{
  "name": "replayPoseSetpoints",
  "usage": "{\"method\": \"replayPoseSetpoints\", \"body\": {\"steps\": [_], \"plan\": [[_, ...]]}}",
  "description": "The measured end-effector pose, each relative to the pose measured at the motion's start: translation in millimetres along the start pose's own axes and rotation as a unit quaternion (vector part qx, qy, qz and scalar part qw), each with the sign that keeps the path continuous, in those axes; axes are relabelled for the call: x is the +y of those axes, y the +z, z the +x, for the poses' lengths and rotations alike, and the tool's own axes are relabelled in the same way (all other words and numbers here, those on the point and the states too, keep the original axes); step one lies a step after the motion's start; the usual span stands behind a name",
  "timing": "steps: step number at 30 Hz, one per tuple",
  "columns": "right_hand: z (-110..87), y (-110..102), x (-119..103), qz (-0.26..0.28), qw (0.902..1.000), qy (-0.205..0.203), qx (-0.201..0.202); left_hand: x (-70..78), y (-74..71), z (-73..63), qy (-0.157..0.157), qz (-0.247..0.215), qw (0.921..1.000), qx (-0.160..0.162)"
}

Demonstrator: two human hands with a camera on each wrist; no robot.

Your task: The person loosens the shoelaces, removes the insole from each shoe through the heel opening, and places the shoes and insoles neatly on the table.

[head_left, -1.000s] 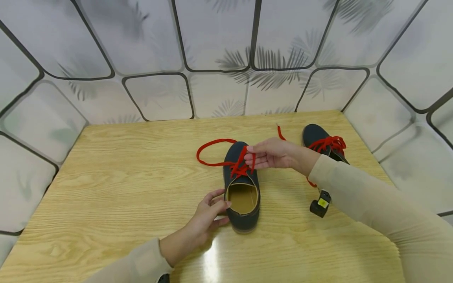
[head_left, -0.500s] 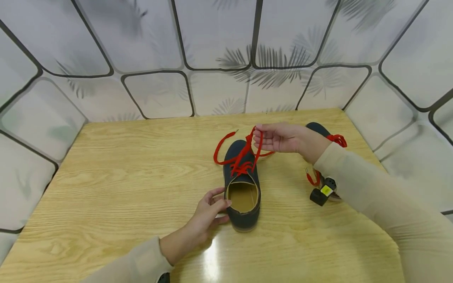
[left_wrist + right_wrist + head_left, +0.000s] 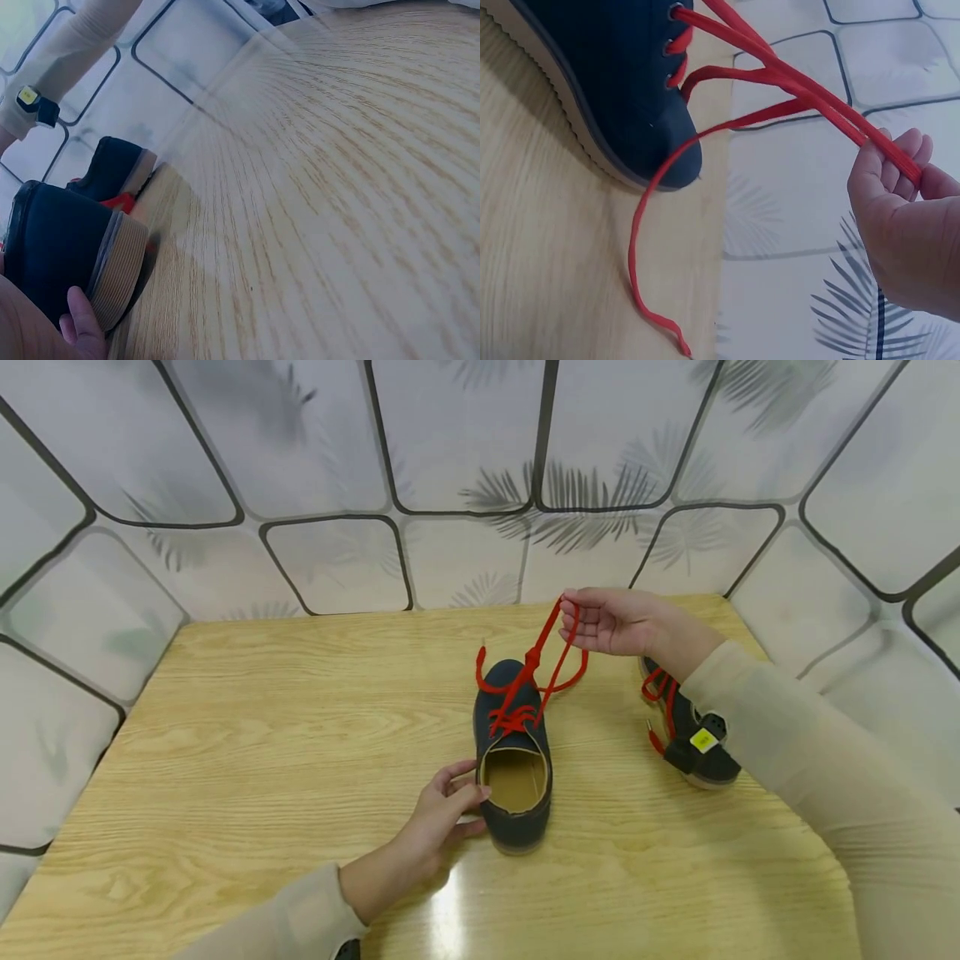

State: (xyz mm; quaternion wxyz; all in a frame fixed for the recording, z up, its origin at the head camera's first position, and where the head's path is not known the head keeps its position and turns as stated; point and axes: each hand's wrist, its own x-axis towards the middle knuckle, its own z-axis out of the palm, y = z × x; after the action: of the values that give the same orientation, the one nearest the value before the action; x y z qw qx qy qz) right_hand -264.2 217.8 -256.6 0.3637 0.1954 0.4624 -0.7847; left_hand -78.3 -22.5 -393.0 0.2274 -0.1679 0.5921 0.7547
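Higher and farther from the shoe than half a second earlier, the person's bare right hand (image 3: 611, 622) has drawn the flat red fabric lace (image 3: 549, 627) up toward the backdrop. Broadest is that whitish backdrop with dark lines and grey fronds (image 3: 465, 435), standing behind the pale yellow wood-grain table (image 3: 262, 760). On the tabletop, near the middle, rests the dark navy low-cut shoe with tan lining (image 3: 513, 777), toe pointing away and opening toward the person, which likely keeps the lacing within reach of both hands. A second dark navy shoe with red lacing (image 3: 684, 718) stands apart to the right, partly covered by the cream right sleeve (image 3: 810, 777) and a small black wrist device with a yellow label (image 3: 703, 741). The person's bare left hand (image 3: 442, 818) grips the near shoe's side, thumb at the rim and fingers against the outside, seemingly to brace it against the pull. The right hand pinches lace strands between thumb and fingers (the farther fingers lie slightly bent), stretching them off the metal-ringed eyelets (image 3: 669, 48). Smallest, a red knot (image 3: 532, 658) sits partway along; loose ends droop to either side.
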Motion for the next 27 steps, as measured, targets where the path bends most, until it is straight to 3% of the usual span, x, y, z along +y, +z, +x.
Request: {"method": "replayPoseSetpoints", "body": {"steps": [17,27], "plan": [[-22.8,-10.7,-42.9,0.05,0.9986,-0.014,0.014,-6.1,-1.1,4.0,0.007,0.005,1.0,-0.005],[-35.1,-18.2,-71.8,0.165,0.9848,-0.031,0.044,-10.9,-1.1,4.7,0.012,0.007,0.9999,-0.001]]}}
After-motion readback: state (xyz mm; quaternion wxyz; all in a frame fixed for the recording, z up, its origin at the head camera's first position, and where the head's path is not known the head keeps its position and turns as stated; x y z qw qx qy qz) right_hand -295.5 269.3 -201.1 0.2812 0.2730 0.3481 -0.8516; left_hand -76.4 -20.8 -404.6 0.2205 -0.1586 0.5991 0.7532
